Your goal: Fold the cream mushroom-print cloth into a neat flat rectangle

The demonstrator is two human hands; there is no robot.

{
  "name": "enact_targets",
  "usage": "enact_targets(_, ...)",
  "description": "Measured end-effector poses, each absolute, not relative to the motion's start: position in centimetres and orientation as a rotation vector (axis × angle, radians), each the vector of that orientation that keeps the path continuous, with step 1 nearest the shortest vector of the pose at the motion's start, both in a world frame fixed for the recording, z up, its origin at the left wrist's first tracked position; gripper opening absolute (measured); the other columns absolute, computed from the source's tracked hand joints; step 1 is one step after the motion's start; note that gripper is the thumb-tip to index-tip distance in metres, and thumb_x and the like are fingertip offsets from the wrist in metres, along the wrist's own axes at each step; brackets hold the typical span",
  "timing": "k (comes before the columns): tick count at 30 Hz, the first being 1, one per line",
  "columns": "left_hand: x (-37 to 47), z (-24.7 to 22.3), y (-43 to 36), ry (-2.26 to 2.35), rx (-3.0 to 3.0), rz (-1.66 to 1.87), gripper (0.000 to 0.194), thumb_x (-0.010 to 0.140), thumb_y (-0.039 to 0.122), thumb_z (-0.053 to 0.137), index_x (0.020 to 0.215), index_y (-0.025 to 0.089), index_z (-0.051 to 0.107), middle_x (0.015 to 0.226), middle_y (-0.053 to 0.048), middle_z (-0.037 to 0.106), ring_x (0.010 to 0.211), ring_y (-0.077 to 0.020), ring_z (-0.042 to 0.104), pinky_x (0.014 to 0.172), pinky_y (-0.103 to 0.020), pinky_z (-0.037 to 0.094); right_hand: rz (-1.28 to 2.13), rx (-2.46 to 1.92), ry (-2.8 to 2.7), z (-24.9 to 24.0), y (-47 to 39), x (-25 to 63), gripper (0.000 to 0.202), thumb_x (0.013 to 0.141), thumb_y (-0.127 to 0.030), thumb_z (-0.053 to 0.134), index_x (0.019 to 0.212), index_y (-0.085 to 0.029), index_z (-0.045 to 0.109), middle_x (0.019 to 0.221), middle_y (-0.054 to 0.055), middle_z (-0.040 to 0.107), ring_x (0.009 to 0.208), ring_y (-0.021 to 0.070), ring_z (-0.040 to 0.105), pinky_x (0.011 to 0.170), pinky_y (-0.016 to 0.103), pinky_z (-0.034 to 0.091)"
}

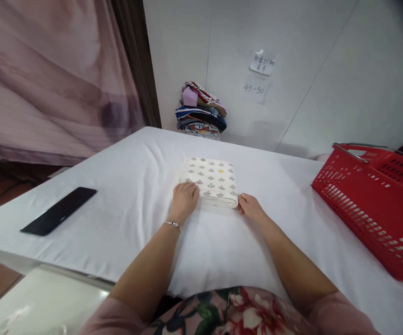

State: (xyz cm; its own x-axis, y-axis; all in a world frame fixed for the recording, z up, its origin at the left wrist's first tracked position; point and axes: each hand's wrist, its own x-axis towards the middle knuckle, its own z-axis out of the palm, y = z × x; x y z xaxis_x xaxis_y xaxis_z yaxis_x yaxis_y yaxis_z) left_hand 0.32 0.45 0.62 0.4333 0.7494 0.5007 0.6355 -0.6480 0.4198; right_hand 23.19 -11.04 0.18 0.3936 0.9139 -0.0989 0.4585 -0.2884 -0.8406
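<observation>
A folded white cloth (215, 179) with grey printed motifs and one yellow motif lies on the white-covered table (124, 195). Its folded layers show along the front edge. At its front left corner is my left hand (185, 200), with bent fingers held together on the cloth and a bracelet at the wrist. My right hand (252, 206) pinches the front right corner between thumb and fingers. The underside of the cloth and some fingertips are hidden.
A black flat tablet-like object (60, 211) lies at the left. The red plastic basket (379, 204) stands on the right. Beyond the far edge rises a pile of folded fabrics (201, 111) against the wall. A pink curtain (58, 79) hangs at the left.
</observation>
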Motion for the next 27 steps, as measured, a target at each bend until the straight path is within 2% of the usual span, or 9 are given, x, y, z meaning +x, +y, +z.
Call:
enact_targets(5,-0.3,0.7,0.9,1.415,2.41,1.043,0.024,0.087,0.03,0.044,0.092,0.024,0.067,0.113,-0.004,0.064,0.115,-0.0237,0.05,0.107,-0.049,0.023,0.761,-1.897,-1.184,0.1,-11.1,23.3,0.019,0.078,-0.027,0.041,0.063,-0.02,0.05,0.062,-0.003,0.061,0.044,0.0095,0.053,0.049,0.023,0.04)
enact_targets(9,-1.0,0.4,1.7,1.597,2.269,1.027,0.029,0.086,0.031,0.045,0.104,0.02,0.065,0.129,-0.009,0.053,0.125,-0.0278,0.04,0.105,-0.047,0.03,0.672,-1.894,-1.184,-0.3,-11.0,23.5,0.018,0.077,-0.031,0.043,0.065,-0.021,0.052,0.052,-0.005,0.057,0.045,0.0117,0.054,0.052,0.024,0.04)
enact_targets(12,-1.5,0.2,2.3,1.625,2.109,0.998,0.036,0.086,0.032,0.044,0.115,0.016,0.06,0.135,-0.011,0.047,0.126,-0.0267,0.041,0.105,-0.042,0.034,0.611,-1.858,-1.156,-0.7,-10.8,23.6,0.015,0.076,-0.032,0.045,0.07,-0.021,0.054,0.049,-0.006,0.054,0.048,0.0136,0.055,0.054,0.025,0.041)
enact_targets(16,-1.8,0.2,2.7,1.616,1.92,0.991,0.04,0.086,0.032,0.043,0.122,0.018,0.055,0.133,-0.008,0.049,0.122,-0.0235,0.046,0.106,-0.037,0.035,0.565,-1.867,-1.203,-0.8,-10.9,23.5,0.014,0.077,-0.031,0.043,0.072,-0.022,0.053,0.05,-0.006,0.055,0.051,0.0145,0.056,0.056,0.025,0.04)
enact_targets(20,-2.0,0.5,2.9,1.663,1.77,0.948,0.046,0.085,0.032,0.044,0.128,0.017,0.049,0.131,-0.01,0.052,0.118,-0.0249,0.05,0.102,-0.039,0.039,0.519,-1.911,-1.274,-0.4,-11.1,23.2,0.014,0.078,-0.03,0.042,0.071,-0.023,0.052,0.05,-0.006,0.054,0.05,0.0146,0.056,0.058,0.027,0.04)
enact_targets(27,-2.4,0.5,3.6,1.658,1.707,0.979,0.042,0.083,0.023,0.042,0.123,0.017,0.054,0.125,-0.01,0.057,0.115,-0.024,0.052,0.1,-0.039,0.04,0.452,-1.816,-1.235,0.1,-11.3,22.6,0.02,0.081,-0.04,0.045,0.072,-0.023,0.052,0.059,-0.004,0.057,0.054,0.0145,0.055,0.058,0.026,0.041)
